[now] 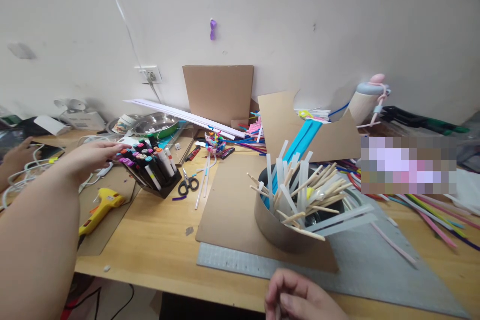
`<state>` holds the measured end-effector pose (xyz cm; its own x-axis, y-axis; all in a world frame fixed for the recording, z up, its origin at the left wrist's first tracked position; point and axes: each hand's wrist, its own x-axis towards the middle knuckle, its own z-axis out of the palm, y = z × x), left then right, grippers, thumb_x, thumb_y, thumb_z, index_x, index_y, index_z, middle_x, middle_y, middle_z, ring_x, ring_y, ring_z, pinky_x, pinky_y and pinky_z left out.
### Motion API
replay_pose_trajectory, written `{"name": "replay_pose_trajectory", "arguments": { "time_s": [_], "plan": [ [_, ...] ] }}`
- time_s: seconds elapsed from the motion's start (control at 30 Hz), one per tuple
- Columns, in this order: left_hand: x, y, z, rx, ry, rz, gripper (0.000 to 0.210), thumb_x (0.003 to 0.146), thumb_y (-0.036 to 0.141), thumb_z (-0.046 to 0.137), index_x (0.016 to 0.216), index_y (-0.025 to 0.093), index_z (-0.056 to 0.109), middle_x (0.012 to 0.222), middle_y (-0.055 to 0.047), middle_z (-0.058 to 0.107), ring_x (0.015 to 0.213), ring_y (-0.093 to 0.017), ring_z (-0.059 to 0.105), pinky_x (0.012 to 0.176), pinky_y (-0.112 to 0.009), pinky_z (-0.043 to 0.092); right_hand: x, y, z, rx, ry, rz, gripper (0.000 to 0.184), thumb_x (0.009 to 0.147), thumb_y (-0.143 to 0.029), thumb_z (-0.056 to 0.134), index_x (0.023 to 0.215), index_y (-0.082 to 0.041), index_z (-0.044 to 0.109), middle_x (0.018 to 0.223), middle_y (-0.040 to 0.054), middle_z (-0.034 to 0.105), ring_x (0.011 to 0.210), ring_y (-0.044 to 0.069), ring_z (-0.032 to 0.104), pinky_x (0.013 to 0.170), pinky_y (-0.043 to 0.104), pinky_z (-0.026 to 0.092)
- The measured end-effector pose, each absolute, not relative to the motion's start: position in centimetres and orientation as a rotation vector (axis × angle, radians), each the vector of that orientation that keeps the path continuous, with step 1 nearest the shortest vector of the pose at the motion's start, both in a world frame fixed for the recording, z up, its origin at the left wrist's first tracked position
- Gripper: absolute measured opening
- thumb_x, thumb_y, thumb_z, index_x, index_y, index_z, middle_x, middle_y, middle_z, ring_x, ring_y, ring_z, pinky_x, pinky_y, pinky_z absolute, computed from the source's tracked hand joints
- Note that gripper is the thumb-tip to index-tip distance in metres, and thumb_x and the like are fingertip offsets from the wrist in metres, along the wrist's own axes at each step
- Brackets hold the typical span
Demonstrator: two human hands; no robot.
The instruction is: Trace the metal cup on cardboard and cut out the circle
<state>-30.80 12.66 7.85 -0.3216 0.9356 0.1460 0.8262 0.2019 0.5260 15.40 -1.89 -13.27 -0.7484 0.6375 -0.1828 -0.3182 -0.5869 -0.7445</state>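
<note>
My left hand (pixel 92 157) reaches across to the far left, its fingers closed at the back left edge of a black marker holder (pixel 165 187). Several markers (pixel 150 157) with coloured caps fill that holder; my thumb is hidden. At the front edge of the table rests my right hand (pixel 296 295), fingers curled in and nothing visible in them. Beyond it stands a round grey metal tin (pixel 279 232), packed with wooden sticks (pixel 326 185), translucent glue sticks (pixel 345 220) and a blue strip bundle (pixel 300 142).
A yellow glue gun (pixel 101 207) lies left on cardboard, with scissors (pixel 188 183) right of the marker holder. Under the tin are a cardboard sheet (pixel 225 205) and a grey cutting mat (pixel 397 265). Another person's hand (pixel 17 160) shows at the left edge, near white cables (pixel 35 165).
</note>
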Motion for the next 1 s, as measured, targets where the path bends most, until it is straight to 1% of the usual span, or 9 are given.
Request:
{"name": "replay_pose_trajectory", "arguments": {
  "time_s": [0.03, 0.1, 0.2, 0.3, 0.4, 0.57, 0.77, 0.87, 1.0],
  "plan": [
    [-30.8, 12.7, 7.8, 1.616, 2.223, 0.767, 0.064, 0.069, 0.06, 0.065, 0.108, 0.009, 0.067, 0.091, -0.013, 0.073, 0.071, -0.02, 0.062, 0.056, -0.028, 0.046, 15.4, -1.9, -13.2, -0.596, -0.971, 2.317, 0.036, 0.078, -0.045, 0.07, 0.087, -0.013, 0.059, 0.078, 0.0067, 0.071, 0.063, 0.006, 0.061, 0.058, 0.015, 0.036],
    [-30.8, 12.7, 7.8, 1.482, 2.123, 0.738, 0.061, 0.069, 0.05, 0.069, 0.114, 0.01, 0.063, 0.097, -0.013, 0.072, 0.074, -0.019, 0.061, 0.057, -0.027, 0.045, 15.4, -1.9, -13.3, -0.599, -0.976, 2.318, 0.036, 0.078, -0.045, 0.071, 0.087, -0.012, 0.059, 0.079, 0.0069, 0.071, 0.063, 0.006, 0.06, 0.058, 0.015, 0.036],
    [-30.6, 13.1, 7.9, 1.364, 2.011, 0.759, 0.05, 0.067, 0.034, 0.072, 0.109, 0.009, 0.064, 0.09, -0.009, 0.071, 0.071, -0.016, 0.058, 0.055, -0.024, 0.041, 15.3, -2.0, -13.5, -0.606, -0.967, 2.318, 0.037, 0.077, -0.046, 0.071, 0.087, -0.012, 0.059, 0.078, 0.0072, 0.071, 0.064, 0.006, 0.061, 0.058, 0.015, 0.036],
    [-30.5, 13.4, 7.9, 1.282, 1.953, 0.802, 0.041, 0.067, 0.029, 0.071, 0.102, 0.009, 0.065, 0.082, -0.007, 0.069, 0.066, -0.015, 0.055, 0.052, -0.023, 0.038, 15.3, -2.0, -13.7, -0.606, -0.964, 2.317, 0.038, 0.077, -0.047, 0.071, 0.086, -0.013, 0.058, 0.078, 0.0071, 0.071, 0.063, 0.006, 0.061, 0.057, 0.015, 0.035],
    [-30.5, 13.5, 7.8, 1.232, 1.918, 0.819, 0.039, 0.065, 0.03, 0.074, 0.099, 0.011, 0.066, 0.082, -0.005, 0.069, 0.069, -0.015, 0.056, 0.055, -0.024, 0.038, 15.4, -2.0, -13.6, -0.604, -0.978, 2.318, 0.038, 0.077, -0.047, 0.071, 0.086, -0.013, 0.058, 0.077, 0.0069, 0.07, 0.063, 0.006, 0.06, 0.057, 0.015, 0.035],
    [-31.1, 13.3, 7.4, 1.231, 1.932, 0.913, 0.055, 0.055, 0.038, 0.085, 0.099, 0.012, 0.066, 0.079, -0.003, 0.07, 0.067, -0.015, 0.055, 0.057, -0.026, 0.037, 15.5, -2.0, -13.4, -0.646, -1.011, 2.315, 0.04, 0.076, -0.05, 0.071, 0.086, -0.013, 0.058, 0.078, 0.0062, 0.07, 0.063, 0.006, 0.06, 0.059, 0.016, 0.036],
    [-30.8, 12.9, 6.3, 1.3, 1.872, 1.099, 0.063, 0.048, 0.05, 0.086, 0.092, 0.011, 0.064, 0.075, -0.002, 0.068, 0.071, -0.015, 0.054, 0.063, -0.026, 0.04, 15.3, -2.1, -13.5, -0.68, -1.026, 2.3, 0.04, 0.076, -0.051, 0.071, 0.086, -0.014, 0.059, 0.078, 0.0061, 0.07, 0.063, 0.006, 0.059, 0.06, 0.017, 0.036],
    [-30.8, 13.0, 6.2, 1.366, 1.809, 1.295, 0.058, 0.058, 0.055, 0.08, 0.091, 0.012, 0.059, 0.076, -0.002, 0.065, 0.069, -0.012, 0.051, 0.063, -0.026, 0.041, 15.4, -2.1, -13.6, -0.676, -1.022, 2.295, 0.039, 0.077, -0.049, 0.07, 0.087, -0.013, 0.059, 0.078, 0.0057, 0.069, 0.064, 0.006, 0.059, 0.06, 0.016, 0.036],
    [-31.2, 13.2, 7.6, 1.428, 1.801, 1.81, 0.04, 0.078, 0.052, 0.062, 0.093, 0.017, 0.05, 0.087, 0.001, 0.058, 0.066, -0.008, 0.045, 0.059, -0.023, 0.036, 15.4, -1.7, -12.0, -0.659, -1.091, 2.268, 0.037, 0.075, -0.048, 0.072, 0.087, -0.014, 0.06, 0.078, 0.0042, 0.068, 0.067, 0.007, 0.06, 0.061, 0.017, 0.038]
  ]
}}
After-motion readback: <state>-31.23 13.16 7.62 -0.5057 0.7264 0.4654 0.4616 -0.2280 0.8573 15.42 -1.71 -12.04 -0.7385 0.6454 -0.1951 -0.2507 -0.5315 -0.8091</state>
